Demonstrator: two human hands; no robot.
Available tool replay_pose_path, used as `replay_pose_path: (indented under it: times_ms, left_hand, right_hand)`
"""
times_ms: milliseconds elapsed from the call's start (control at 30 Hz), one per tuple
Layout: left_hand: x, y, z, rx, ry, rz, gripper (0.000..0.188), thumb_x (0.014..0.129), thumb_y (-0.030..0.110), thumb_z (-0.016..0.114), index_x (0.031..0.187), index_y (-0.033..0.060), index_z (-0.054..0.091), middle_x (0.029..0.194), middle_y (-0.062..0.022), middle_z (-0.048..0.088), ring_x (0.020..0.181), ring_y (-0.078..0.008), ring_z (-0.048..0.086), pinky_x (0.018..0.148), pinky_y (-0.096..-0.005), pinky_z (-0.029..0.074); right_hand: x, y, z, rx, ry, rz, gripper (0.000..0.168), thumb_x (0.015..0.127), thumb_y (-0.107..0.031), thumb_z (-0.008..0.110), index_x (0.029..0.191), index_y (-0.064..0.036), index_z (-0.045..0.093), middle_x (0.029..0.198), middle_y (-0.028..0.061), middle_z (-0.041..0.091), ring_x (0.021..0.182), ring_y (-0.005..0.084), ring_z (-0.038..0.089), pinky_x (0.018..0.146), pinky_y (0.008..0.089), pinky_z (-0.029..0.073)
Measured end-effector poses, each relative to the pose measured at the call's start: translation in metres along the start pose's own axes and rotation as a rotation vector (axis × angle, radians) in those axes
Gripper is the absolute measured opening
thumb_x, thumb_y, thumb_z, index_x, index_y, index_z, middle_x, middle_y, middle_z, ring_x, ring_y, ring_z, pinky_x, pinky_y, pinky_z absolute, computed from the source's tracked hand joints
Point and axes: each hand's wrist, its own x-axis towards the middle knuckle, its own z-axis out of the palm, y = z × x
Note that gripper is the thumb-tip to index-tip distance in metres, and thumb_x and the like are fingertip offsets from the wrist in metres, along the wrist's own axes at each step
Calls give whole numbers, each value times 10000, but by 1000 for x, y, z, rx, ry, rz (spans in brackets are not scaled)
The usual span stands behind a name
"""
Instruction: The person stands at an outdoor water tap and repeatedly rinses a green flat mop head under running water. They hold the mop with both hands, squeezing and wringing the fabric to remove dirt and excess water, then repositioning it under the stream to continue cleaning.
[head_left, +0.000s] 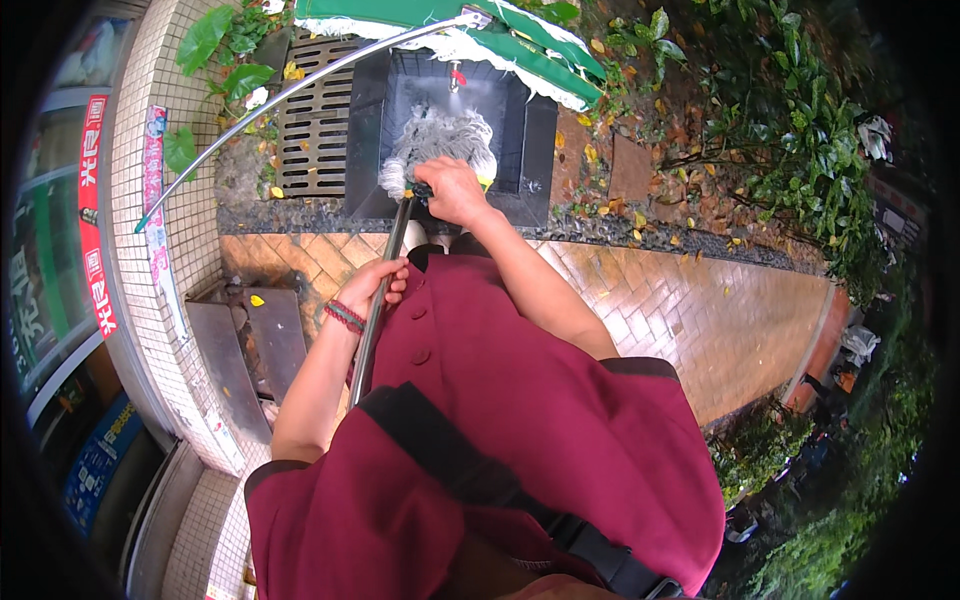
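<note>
A string mop lies with its wet grey-white strands (442, 135) in a dark tiled outdoor sink (536, 150). Water runs onto the strands from a tap with a red handle (456, 77). My left hand (379, 286), with a beaded bracelet at the wrist, is closed around the mop's metal pole (396, 232). My right hand (454, 187) grips the mop at its head, beside the dark joint where pole and strands meet. Part of that joint is hidden by my fingers.
A wide green-backed dust mop (375, 11) rests across the sink's far side, its thin metal pole (315, 79) slanting down to the tiled wall (176, 255). Left of the sink is a drain grate (315, 120). Wet brick paving (675, 322) and shrubs (817, 172) lie to the right.
</note>
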Motion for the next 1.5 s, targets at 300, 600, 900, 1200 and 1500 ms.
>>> replay_pose_path:
  times_ms: [300, 600, 900, 1200, 1500]
  left_hand:
    - [37, -19, -31, -130, 50, -77, 87, 893, 114, 508, 938, 46, 476, 566, 34, 395, 393, -30, 302, 325, -168, 247]
    - [-1, -54, -42, -46, 9, -153, 76, 904, 112, 466, 953, 53, 473, 552, 53, 364, 386, -31, 295, 318, -179, 239]
    - [-15, -54, -38, 43, 40, -150, 69, 900, 102, 460, 933, 46, 482, 571, 54, 369, 399, -26, 304, 329, -175, 243]
    - [-17, -50, -22, 235, 108, -61, 51, 892, 98, 474, 870, 54, 461, 590, 50, 380, 417, -25, 331, 342, -177, 281]
    - [-47, -54, 12, 469, 86, 4, 120, 881, 113, 513, 806, 92, 422, 594, 60, 401, 421, -13, 359, 354, -162, 285]
  right_hand:
    - [-66, -9, 56, -19, -47, 31, 365, 541, 9, 597, 882, -118, 560, 889, 29, 544, 923, 244, 511, 766, 371, 356]
    - [-129, -38, 78, -66, -48, 47, 340, 579, 7, 614, 892, -110, 557, 903, 42, 520, 929, 243, 489, 773, 380, 324]
    - [-134, -44, 75, -3, -2, 22, 345, 579, 5, 607, 902, -109, 565, 891, 40, 526, 923, 239, 488, 763, 376, 323]
    - [-123, -33, 37, -17, 36, 138, 369, 593, 16, 590, 939, -112, 597, 939, 40, 586, 963, 232, 522, 831, 362, 336]
    - [-134, -17, -49, -80, 157, 209, 334, 590, 104, 494, 857, -73, 586, 888, 75, 626, 928, 270, 565, 787, 372, 403]
